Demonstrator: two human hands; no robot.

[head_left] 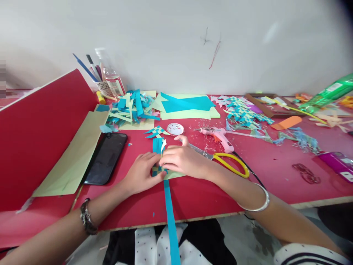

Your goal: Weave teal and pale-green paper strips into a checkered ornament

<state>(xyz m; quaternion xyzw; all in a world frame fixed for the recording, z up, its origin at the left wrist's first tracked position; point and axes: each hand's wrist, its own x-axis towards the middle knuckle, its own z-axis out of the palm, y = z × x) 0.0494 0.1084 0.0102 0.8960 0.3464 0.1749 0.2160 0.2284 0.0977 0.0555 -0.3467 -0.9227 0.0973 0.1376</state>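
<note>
My left hand [145, 170] rests at the left edge of a small blue-and-pale-green paper weave [156, 171], holding it between thumb and fingers against the table. From the right, my right hand [183, 159] bends its fingers over the same piece, pinching at its strips; the fingertips partly hide what they grip. Upright blue strip ends [157, 145] stick out beyond the hands. A long blue paper strip [170, 213] runs from the weave over the table edge towards my lap. Beside my right hand lie yellow-handled scissors [231, 162], their blades partly covered.
A pink glue gun [217, 136] and a round white lid [175, 129] lie beyond my hands. A black phone [107, 158] is at left, near a red panel [46, 136]. Behind are cut strips [132, 106], paper sheets [190, 105] and finished weaves [242, 110]. A green bottle [328, 94] leans at right.
</note>
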